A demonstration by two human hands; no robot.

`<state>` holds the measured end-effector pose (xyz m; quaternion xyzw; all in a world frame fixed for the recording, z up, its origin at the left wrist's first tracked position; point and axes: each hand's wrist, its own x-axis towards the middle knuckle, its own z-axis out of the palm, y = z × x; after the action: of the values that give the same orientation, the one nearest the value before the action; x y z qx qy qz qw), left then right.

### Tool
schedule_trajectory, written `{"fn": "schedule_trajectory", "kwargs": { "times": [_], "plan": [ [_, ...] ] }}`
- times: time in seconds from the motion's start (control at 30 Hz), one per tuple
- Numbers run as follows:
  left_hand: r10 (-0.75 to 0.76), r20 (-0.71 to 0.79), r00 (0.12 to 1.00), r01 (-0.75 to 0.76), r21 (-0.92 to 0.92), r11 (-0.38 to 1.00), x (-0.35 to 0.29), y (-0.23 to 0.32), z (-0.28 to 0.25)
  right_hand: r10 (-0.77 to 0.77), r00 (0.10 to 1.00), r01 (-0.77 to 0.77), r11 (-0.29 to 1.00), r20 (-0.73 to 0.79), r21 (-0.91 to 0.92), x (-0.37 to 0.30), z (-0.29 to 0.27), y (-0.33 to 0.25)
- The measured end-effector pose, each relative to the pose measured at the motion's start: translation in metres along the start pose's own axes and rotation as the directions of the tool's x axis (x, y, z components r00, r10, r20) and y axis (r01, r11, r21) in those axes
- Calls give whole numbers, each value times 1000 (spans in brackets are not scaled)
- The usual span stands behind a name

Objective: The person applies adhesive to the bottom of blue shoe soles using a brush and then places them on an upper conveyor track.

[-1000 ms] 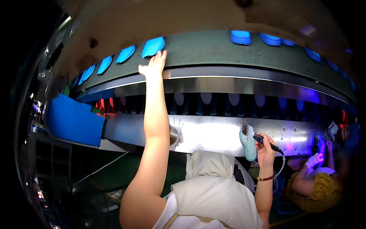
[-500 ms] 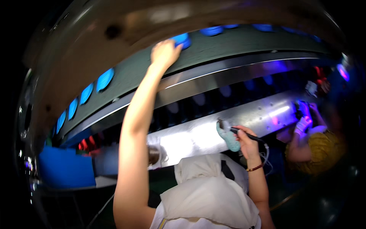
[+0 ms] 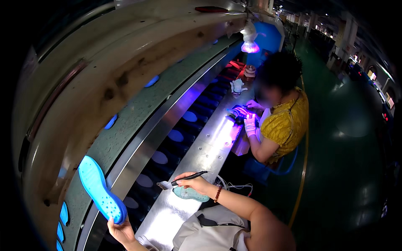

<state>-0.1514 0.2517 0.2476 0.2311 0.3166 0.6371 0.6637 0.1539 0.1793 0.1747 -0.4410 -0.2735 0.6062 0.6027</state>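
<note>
My left hand [image 3: 121, 231] grips a bright blue shoe sole [image 3: 100, 190] by its lower end, tilted upright beside the conveyor. Several small holes dot the sole's lower part. Fingers of my right hand [image 3: 194, 184] are closed round a black-handled brush [image 3: 190, 177], its flat bristles pointing left above the metal bench [image 3: 167, 215]. Just beneath that hand lies a pale green sole [image 3: 190, 194] on the bench, partly covered by my fingers.
Along the left runs a green conveyor belt [image 3: 125, 129] carrying several blue soles, under a stained cover [image 3: 113, 71]. A metal rail [image 3: 138, 146] and a row of dark shoe-like shapes [image 3: 167, 150] separate it from the bench. A co-worker in yellow [image 3: 284, 125] handles something under purple light.
My left hand has come off the belt toward me and lifted a blue sole. The view has swung right. The brush in my right hand now points left, clear of the green sole.
</note>
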Motion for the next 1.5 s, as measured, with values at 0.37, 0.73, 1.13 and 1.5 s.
{"fn": "schedule_trajectory", "kwargs": {
  "times": [0.37,0.73,1.13,1.5],
  "plan": [
    [-425,380,821,403,140,904,-18,-55,-43,-92,994,84,985,53,148,2,0,-15],
    [-577,285,765,618,-74,783,-27,-103,37,-144,960,143,990,239,19,-18,47,-48],
    [-552,345,759,619,-123,775,-50,-104,31,-288,953,304,913,98,-272,14,90,-30],
    [-459,283,842,500,-92,861,-37,-71,-2,-22,727,526,660,686,-537,-50,81,-29]
  ]
}}
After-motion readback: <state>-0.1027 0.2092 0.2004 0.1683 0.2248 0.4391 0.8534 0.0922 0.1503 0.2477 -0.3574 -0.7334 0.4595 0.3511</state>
